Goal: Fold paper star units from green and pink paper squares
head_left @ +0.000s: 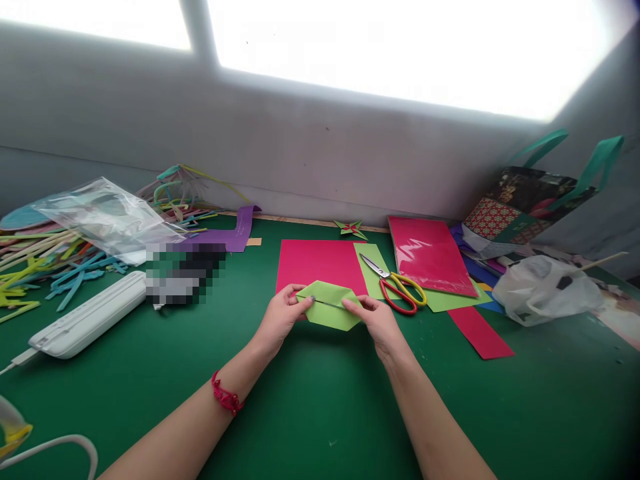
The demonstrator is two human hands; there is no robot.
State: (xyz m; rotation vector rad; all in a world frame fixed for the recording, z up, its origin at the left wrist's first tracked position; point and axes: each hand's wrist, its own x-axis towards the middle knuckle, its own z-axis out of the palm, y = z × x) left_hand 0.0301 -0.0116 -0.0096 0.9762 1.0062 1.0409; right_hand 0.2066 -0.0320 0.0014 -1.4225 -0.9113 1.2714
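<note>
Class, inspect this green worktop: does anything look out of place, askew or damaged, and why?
The thin multicoloured strips at the left look untidy: they sprawl in a tangle, partly beneath a clear plastic bag. Beside the white oblong device, a pixelated patch hides something. No damage shows on the folded light-green paper.

Left wrist (239, 385): red cord bracelet (227, 400), narrow band, thicker knotted cluster along its middle, small rounded bead-like lumps.
Left hand (281, 315): bare; dark greyish patch on thumbnail (311, 299), polish or shadow, cannot tell.
Right hand (381, 319): bare, slim fingers; nail detail too small to read.
Forearms (183, 417): both bare to frame edge.
</note>
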